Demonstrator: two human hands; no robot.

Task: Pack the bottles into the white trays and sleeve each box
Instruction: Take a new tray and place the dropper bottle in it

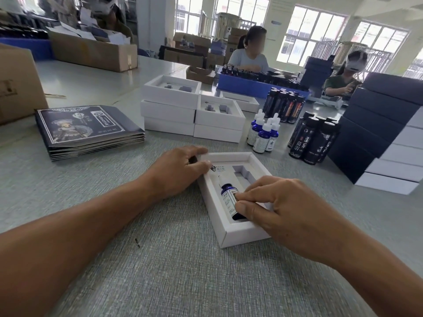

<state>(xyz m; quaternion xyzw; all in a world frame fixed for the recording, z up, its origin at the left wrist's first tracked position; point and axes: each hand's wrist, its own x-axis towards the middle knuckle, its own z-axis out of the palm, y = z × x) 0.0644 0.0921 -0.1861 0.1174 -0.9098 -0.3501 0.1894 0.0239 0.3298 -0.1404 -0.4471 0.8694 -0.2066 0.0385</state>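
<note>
Right hand pinches dropper bottle; left hand steadies tray

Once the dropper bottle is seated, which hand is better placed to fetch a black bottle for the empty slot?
Probably the right hand: the black bottles stand on its side, while the left hand steadies the white tray.

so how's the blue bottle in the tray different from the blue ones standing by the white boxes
The blue bottle in the tray lies on its side in a cutout; the standing blue bottles are upright on the table. The right hand pinches the tray bottle, while nothing touches the standing ones. The standing bottles' white dropper caps show clearly. Both have blue glass and white labels.
</note>
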